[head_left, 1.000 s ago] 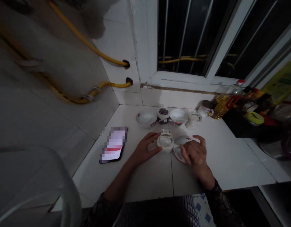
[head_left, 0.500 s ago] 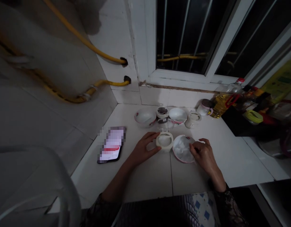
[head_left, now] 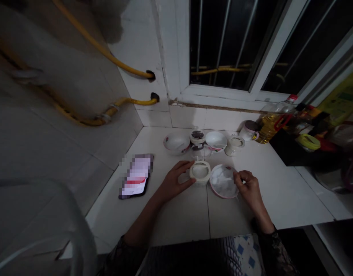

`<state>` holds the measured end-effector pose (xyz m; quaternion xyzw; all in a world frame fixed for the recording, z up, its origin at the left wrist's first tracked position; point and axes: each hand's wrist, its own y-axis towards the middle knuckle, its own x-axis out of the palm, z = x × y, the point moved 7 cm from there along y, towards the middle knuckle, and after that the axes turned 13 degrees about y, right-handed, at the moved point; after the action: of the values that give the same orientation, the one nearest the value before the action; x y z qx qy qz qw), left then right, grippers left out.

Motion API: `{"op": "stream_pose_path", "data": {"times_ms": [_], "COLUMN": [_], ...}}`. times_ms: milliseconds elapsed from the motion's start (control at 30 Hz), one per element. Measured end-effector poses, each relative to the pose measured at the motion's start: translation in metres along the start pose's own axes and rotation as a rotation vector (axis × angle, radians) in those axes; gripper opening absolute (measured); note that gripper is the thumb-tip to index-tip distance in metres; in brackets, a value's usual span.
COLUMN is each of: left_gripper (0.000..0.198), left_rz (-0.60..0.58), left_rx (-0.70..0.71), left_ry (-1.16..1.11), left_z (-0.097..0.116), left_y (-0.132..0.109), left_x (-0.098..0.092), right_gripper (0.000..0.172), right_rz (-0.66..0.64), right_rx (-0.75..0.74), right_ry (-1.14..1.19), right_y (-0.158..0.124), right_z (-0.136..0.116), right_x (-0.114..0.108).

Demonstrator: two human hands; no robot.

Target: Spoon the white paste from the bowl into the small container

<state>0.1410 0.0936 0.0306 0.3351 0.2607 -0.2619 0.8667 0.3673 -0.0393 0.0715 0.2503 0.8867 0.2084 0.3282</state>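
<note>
Head view: right hand (head_left: 249,188) touches bowl (head_left: 211,183) holding white scraps (head_left: 223,182).

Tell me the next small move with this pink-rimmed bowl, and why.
I'd probably scoop the white contents from the pink-rimmed bowl into the cream round container. The right hand is already at the bowl's rim, the left hand is steadying the container, and the two sit side by side.
</note>
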Motion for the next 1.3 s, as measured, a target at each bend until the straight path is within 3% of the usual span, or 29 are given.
{"op": "stream_pose_path", "data": {"times_ms": [200,333,433,533,633,733,833,1000,1100,1300], "left_gripper": [0.051,0.05,0.05,0.05,0.051,0.051,0.051,0.05,0.05,0.051], "left_rz": [0.011,0.013,0.005,-0.003,0.001,0.02,0.028,0.005,0.007,-0.005], "left_rx": [0.001,0.004,0.007,0.007,0.002,0.012,0.017,0.015,0.004,0.0], "left_ry": [0.008,0.009,0.005,0.003,0.003,0.0,-0.003,-0.007,0.0,-0.001], "left_z": [-0.002,-0.001,0.0,0.001,0.0,-0.001,-0.001,0.001,0.001,-0.002], "left_y": [0.0,0.001,0.001,0.001,0.001,0.0,0.0,0.0,0.0,0.0], "left_x": [0.001,0.0,-0.001,-0.001,0.0,0.001,0.001,0.0,0.0,0.001], "right_gripper": [0.055,0.058,0.056,0.047,0.033,0.026,0.025,0.028,0.036,0.041], "right_rz": [0.034,0.081,0.121,0.186,0.226,0.078,-0.004,0.079,-0.067,-0.192], "right_rx": [0.314,0.354,0.307,0.134,-0.187,-0.519,-0.658,-0.467,-0.345,-0.258], "right_ry": [0.247,0.323,0.31,0.223,0.052,-0.164,-0.271,-0.247,-0.282,-0.426], "right_y": [-0.008,-0.011,-0.007,0.001,0.006,0.003,-0.001,0.01,0.014,0.009], "right_z": [0.022,0.027,0.017,-0.01,-0.051,-0.086,-0.097,-0.072,-0.046,-0.019], "right_x": [-0.011,-0.014,-0.015,-0.014,-0.005,0.023,0.035,0.0,-0.016,-0.038]}}
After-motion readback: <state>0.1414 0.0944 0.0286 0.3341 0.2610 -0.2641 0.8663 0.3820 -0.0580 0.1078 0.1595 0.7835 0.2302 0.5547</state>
